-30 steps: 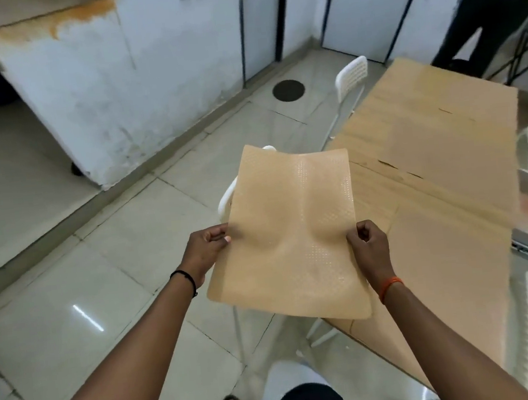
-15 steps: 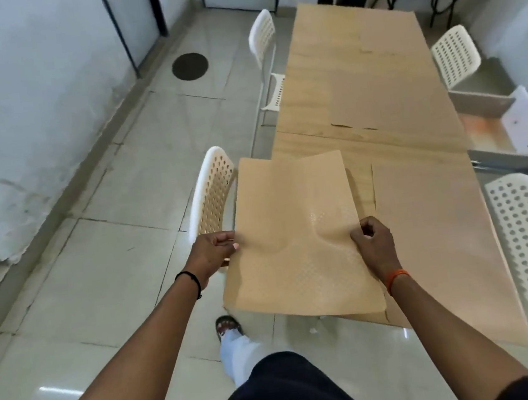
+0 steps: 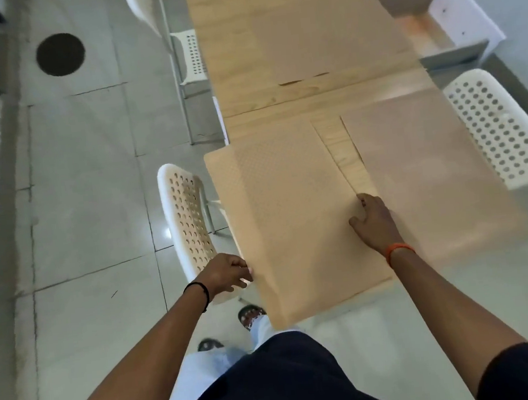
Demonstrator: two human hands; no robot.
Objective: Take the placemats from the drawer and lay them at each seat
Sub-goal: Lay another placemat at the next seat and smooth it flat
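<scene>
A tan placemat (image 3: pixel 290 216) lies over the near left corner of the wooden table (image 3: pixel 241 55), its left and near edges hanging past the table. My left hand (image 3: pixel 228 273) pinches the mat's left edge. My right hand (image 3: pixel 372 221) rests on the mat's right edge with fingers pressed down. A second placemat (image 3: pixel 421 163) lies flat on the near right part of the table. Another mat (image 3: pixel 321 44) lies further up the table.
A white perforated chair (image 3: pixel 190 227) stands left of the near corner, another (image 3: pixel 499 129) on the right, and two more further up. An open drawer (image 3: pixel 433 29) juts out at the upper right. Tiled floor with a round dark drain cover (image 3: pixel 60 54) spreads to the left.
I stepped closer to the table. The placemat went from held up in the air down onto the near left corner. My right hand now lies on top of it.
</scene>
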